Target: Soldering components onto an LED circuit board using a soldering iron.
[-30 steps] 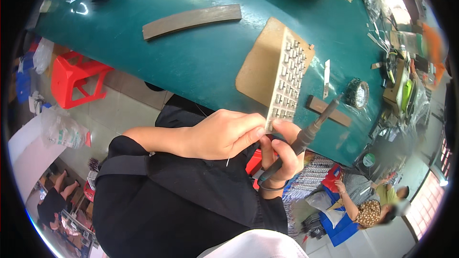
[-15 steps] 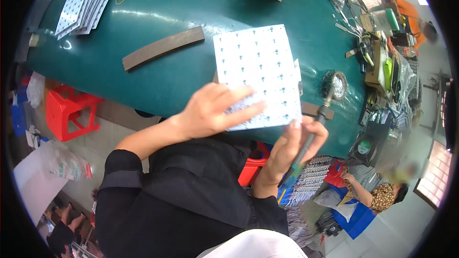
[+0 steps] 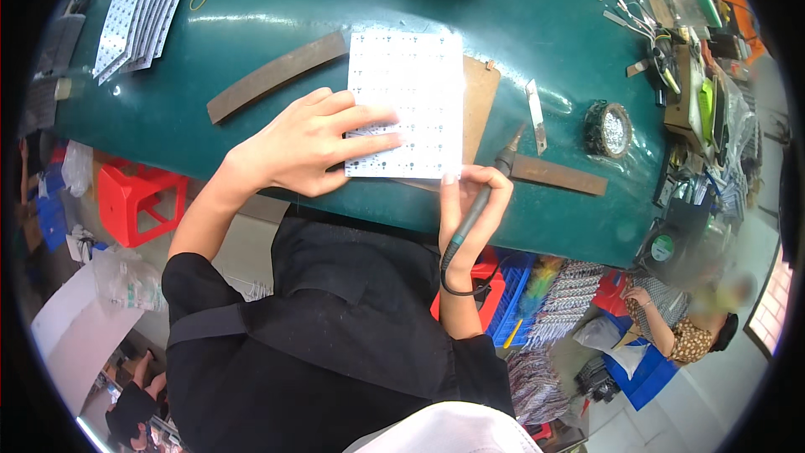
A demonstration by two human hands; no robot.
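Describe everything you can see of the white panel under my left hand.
The white panel is a thin, rigid-looking rectangle with rows of small dark spots; glare washes out part of its face. Its face is turned up, partly overlapping a tan board; whether it lies fully flat is unclear. The left hand spreads fingers over its left side, and the right hand's thumb meets its lower edge near the right corner.

- red stool (image 3: 113, 204) chilling left of the table (image 3: 268, 38)
- tape roll (image 3: 597, 130), table's right side
- clear bag (image 3: 126, 278), lower left
- someone (image 3: 694, 341) in a spotty top, lower right
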